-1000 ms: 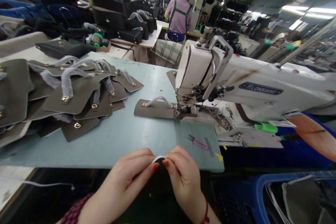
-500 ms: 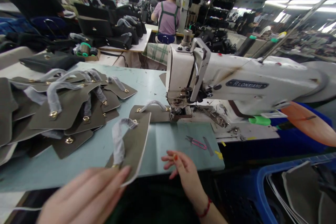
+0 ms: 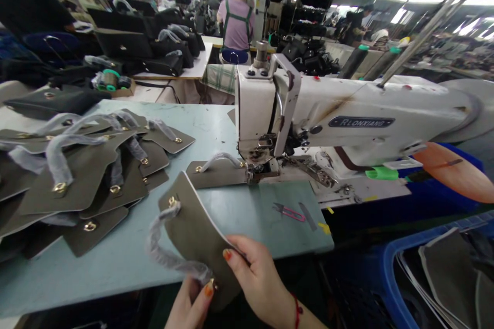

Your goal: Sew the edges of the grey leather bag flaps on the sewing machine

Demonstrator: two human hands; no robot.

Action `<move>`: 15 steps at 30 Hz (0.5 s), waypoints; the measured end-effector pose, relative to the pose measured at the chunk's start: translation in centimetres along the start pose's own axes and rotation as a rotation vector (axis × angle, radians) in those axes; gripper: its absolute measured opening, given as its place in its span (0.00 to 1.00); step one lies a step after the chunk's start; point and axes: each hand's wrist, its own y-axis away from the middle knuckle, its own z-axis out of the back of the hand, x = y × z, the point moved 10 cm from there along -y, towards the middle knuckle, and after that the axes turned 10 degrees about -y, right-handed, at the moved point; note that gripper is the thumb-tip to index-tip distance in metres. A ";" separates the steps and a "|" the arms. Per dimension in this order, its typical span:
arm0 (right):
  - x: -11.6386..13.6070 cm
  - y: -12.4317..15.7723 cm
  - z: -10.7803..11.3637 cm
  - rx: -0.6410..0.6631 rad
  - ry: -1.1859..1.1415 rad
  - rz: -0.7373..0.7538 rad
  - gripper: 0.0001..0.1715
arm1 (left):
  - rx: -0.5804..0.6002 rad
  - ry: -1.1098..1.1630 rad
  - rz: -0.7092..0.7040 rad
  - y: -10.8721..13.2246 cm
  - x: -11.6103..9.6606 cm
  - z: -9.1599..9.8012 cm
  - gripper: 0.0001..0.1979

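Observation:
A taupe bag panel [image 3: 204, 231] with gold rings and a plastic-wrapped handle [image 3: 162, 254] is held up over the table's front edge, tilted. My left hand [image 3: 193, 300] pinches it near the lower ring, where the handle ends. Along its right edge my right hand [image 3: 257, 275] grips the panel, thumb on the face and fingers behind. Another taupe panel [image 3: 216, 175] with a wrapped handle lies flat, its right end at the needle area of the white sewing machine [image 3: 262, 113]. On the left, several similar panels [image 3: 85, 180] are piled on the table.
Pink thread snips [image 3: 289, 212] and a small grey strip [image 3: 307, 217] lie on the pale blue table [image 3: 247, 216]. At the lower right stands a blue basket [image 3: 389, 252] holding taupe pieces. Black bags [image 3: 127, 43] and a seated person [image 3: 237, 20] are beyond.
My right hand, open before, has closed on the bag panel's right edge. The panel has turned and shifted rightward, and my left hand has moved right with it. The view has shifted slightly.

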 end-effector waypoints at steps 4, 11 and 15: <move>2.0 -3.3 1.4 -0.098 -0.073 0.046 0.16 | 0.065 -0.013 -0.064 -3.9 -6.4 -3.4 0.26; 0.5 -7.8 4.2 -0.201 -0.103 0.034 0.12 | 0.257 -0.016 -0.093 -9.6 -11.6 -8.1 0.26; -1.4 -8.1 5.7 -0.232 -0.044 -0.070 0.13 | 0.214 0.048 -0.101 -11.5 -13.1 -8.6 0.22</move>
